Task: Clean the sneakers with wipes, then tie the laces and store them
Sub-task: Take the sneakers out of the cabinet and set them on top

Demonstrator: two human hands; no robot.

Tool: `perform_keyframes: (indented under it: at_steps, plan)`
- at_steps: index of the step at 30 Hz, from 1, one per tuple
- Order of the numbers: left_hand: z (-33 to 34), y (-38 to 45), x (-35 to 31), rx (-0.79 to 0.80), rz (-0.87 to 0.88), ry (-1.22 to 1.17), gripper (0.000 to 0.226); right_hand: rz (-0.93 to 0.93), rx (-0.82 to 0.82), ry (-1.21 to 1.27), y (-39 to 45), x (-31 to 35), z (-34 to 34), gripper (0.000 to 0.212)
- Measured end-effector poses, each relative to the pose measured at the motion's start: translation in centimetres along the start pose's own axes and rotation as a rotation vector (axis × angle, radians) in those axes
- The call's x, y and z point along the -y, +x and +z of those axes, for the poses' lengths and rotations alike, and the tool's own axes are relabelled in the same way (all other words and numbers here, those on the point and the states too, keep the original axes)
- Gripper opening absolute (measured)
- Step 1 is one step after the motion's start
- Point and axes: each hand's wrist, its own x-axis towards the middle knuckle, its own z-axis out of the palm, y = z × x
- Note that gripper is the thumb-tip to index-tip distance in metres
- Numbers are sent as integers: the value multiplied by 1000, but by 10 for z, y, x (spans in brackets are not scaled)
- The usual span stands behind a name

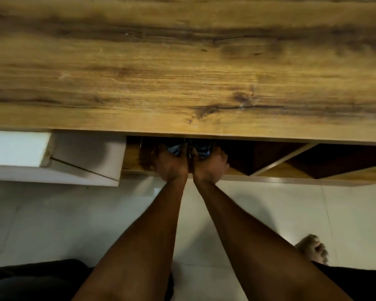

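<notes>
You're looking straight down over the wooden cabinet top (182, 68), and both your arms reach under its front edge into the open shelf (137, 158) below. Your left hand (172, 165) is wrapped around the heel end of the left sneaker (174, 147), fingers curled onto it, and your right hand (208, 166) is gripping the right sneaker (202, 149) the same way. So both hands are clenched on a shoe each, side by side, nearly touching.

The sneakers sit just under the cabinet top's lip, mostly hidden. All you can see is a bit of dark upper with bluish-white patches, so laces are anyone's guess.

Left of the shelf, under the same top, a white door (85, 157) hangs open. To the right of your hands there's a slanted divider (280, 159) in the dark compartment. Below the cabinet it's pale floor tile (52, 213), with your bare foot (313, 249) off to the right.
</notes>
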Motion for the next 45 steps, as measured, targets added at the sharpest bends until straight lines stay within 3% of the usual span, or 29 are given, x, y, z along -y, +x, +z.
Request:
perform_keyframes:
  at_steps: [5,14,19,25,33,38,45]
  plan:
    - [1,4,9,32,18,40,79,-45,-18,-97,-3,2,3,66]
    - [-23,-56,28,-68,32,-76,63,-85,-19,-40,-45,-27,-22,75]
    - [-32,-76,44,-49,32,-109,68,-100,1,-38,-62,-44,-32,74]
    - [-30,-74,56,-11,59,-41,100,-77,103,46,-55,-58,-24,117]
    - [-1,-69,68,70,-47,-337,115,-145,120,109,-38,-70,-14,112]
    - [5,-65,74,36,-64,-366,93,-152,132,146,-36,-74,-11,111]
    - [-7,-73,66,-3,-62,-272,83,-146,124,239,-36,-64,-21,104]
